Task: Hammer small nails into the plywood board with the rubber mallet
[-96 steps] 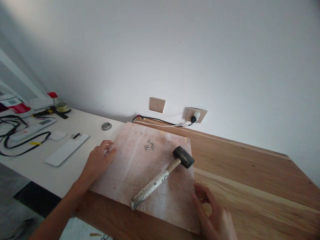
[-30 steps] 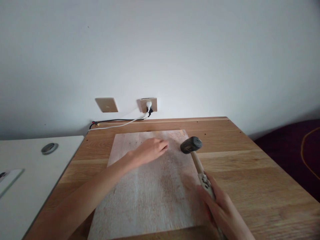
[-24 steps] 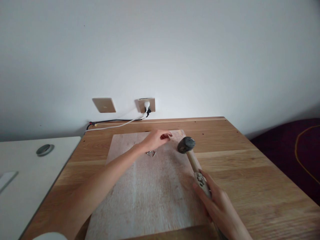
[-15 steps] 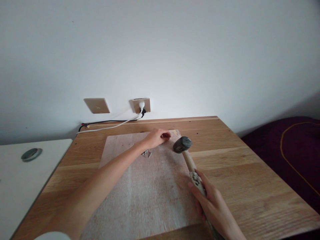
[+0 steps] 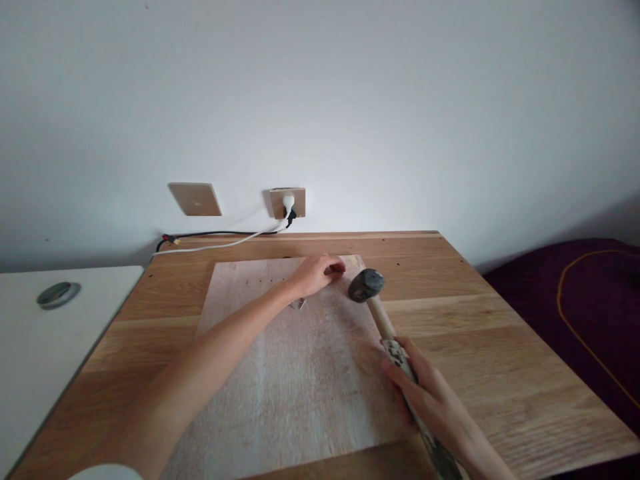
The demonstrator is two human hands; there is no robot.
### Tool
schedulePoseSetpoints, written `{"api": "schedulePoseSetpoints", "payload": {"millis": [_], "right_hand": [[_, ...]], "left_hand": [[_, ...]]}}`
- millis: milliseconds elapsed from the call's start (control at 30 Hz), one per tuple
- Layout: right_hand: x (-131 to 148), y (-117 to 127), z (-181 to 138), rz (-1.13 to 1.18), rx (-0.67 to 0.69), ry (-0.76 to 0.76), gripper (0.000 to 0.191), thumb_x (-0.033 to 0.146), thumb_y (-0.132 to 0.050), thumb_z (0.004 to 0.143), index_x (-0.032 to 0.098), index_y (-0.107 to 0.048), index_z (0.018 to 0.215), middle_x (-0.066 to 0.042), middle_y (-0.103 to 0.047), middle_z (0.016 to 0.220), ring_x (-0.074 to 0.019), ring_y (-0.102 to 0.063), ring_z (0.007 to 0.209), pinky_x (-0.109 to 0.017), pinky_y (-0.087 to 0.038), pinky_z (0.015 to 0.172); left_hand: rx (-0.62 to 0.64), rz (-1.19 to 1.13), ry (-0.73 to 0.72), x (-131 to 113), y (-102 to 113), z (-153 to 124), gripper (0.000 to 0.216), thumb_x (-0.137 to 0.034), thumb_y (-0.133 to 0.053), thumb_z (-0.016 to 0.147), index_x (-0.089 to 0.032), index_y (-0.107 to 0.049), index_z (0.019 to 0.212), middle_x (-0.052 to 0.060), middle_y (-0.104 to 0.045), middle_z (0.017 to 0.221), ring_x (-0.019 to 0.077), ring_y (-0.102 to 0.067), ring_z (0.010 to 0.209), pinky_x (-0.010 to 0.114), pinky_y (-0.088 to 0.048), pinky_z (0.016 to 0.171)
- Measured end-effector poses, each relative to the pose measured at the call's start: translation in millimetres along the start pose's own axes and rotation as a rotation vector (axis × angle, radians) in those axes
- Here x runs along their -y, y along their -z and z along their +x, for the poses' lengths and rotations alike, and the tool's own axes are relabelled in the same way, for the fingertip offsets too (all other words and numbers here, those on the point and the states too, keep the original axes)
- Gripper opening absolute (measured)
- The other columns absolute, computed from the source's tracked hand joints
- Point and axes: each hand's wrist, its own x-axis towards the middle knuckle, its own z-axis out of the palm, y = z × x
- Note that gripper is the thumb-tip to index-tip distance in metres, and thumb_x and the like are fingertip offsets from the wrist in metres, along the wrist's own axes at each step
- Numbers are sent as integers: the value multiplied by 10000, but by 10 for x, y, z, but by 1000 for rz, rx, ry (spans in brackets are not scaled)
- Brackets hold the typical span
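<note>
Change: since half a second ago we see our left hand (image 5: 316,274) hardly shifted at the far end of the board (image 5: 280,373), and the mallet (image 5: 380,313) head sits in nearly the same spot; the view has tipped a little, so the wall outlets show higher.
Longer change: three seconds ago the mallet lay flat on the board and both our hands rested on the board's edges; now one of them has it lifted by the handle.
Left hand: our fingers are curled together, tips pinched near the thumb; whether they hold a nail is too small to tell.
Right hand: our right hand (image 5: 425,400) is wrapped fully around the lower handle of the mallet, gripping it.
Mallet: black, rounded, rubbery-looking head just to the right of our left fingertips; pale wooden handle, with dark blotches where our right hand grips, running back toward us.
Nails: a small cluster of shiny metal nails (image 5: 298,304) lies on the board just under our left wrist.
Board: flat rectangular sheet, pale pinkish wood with a worn, streaky grain and small dark specks near its far end; it lies beneath both our hands.
Table: warm brown wood (image 5: 500,333) with long plank grain, carrying the board; it spreads to the right of our right hand.
Beyond our left hand: a black cable and a white cable (image 5: 220,240) run along the wall to a tan socket (image 5: 287,202), with a plain tan plate (image 5: 195,199) beside it.
Left of our left arm: a white tabletop (image 5: 45,347) with a round grey cap (image 5: 58,294).
Right of our right hand: dark purple fabric (image 5: 590,307) with a thin yellow line.
</note>
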Motion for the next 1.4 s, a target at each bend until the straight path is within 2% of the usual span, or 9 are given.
{"api": "schedulePoseSetpoints", "payload": {"millis": [100,267,500,700,900,1033,1100,1200,1400], "right_hand": [[100,44,81,25,58,-14,516,709,-592,826,259,-494,1058,94,-585,653,-110,-520,342,-224,-399,315],[151,75,210,-88,-10,71,562,693,-540,889,219,-516,1189,136,-474,460,-124,-454,305,-214,-327,314],[290,69,364,-100,-67,212,503,637,-505,974,195,-533,1213,137,-457,461,-99,-404,316,-201,-309,346],[455,-9,434,-196,-62,214,540,636,-511,946,186,-555,1241,126,-467,437,-127,-446,313,-218,-324,349],[407,-55,448,-291,-137,219,588,644,-477,944,174,-566,1285,113,-487,393,-156,-495,316,-243,-389,379],[364,-38,436,-235,-69,216,556,636,-501,951,187,-565,1273,118,-489,424,-143,-479,318,-231,-354,362],[338,-33,411,-181,-63,199,570,644,-522,946,185,-556,1283,122,-485,429,-135,-465,318,-228,-342,361],[289,-22,355,-133,-72,173,589,662,-537,938,179,-565,1272,119,-484,420,-129,-444,322,-229,-340,366],[191,41,253,-123,-71,163,583,660,-538,962,165,-566,1269,120,-460,428,-126,-420,345,-233,-354,382]], "left_hand": [[11,49,-32,13,-3,2,144,-69,-702,874,-167,-780,946,46,-782,886,188,-719,845,282,-519,799],[9,46,-60,11,-12,6,162,-44,-701,848,-171,-778,912,50,-778,906,197,-708,899,292,-515,838],[15,-116,79,19,-34,-4,401,-78,-709,867,-192,-661,1249,38,-809,958,161,-735,839,274,-530,822],[15,-199,106,52,-56,3,487,-80,-729,838,-169,-611,1302,58,-799,970,183,-747,888,289,-540,832],[71,-39,45,-50,274,-16,327,-116,-719,812,-137,-665,1134,111,-739,1135,210,-706,999,319,-544,877],[316,296,-84,-341,617,-240,160,-200,-695,849,-160,-705,1004,101,-717,1063,227,-699,955,332,-530,874],[381,476,-65,-487,707,-366,166,-254,-709,849,-162,-715,986,109,-715,1053,251,-701,958,347,-530,872],[334,634,35,-583,717,-482,159,-231,-661,872,-141,-725,987,141,-727,1025,286,-708,964,380,-529,873],[319,512,135,-374,604,-484,93,-91,-696,746,-183,-682,743,84,-706,749,241,-686,700,313,-481,628]]}}
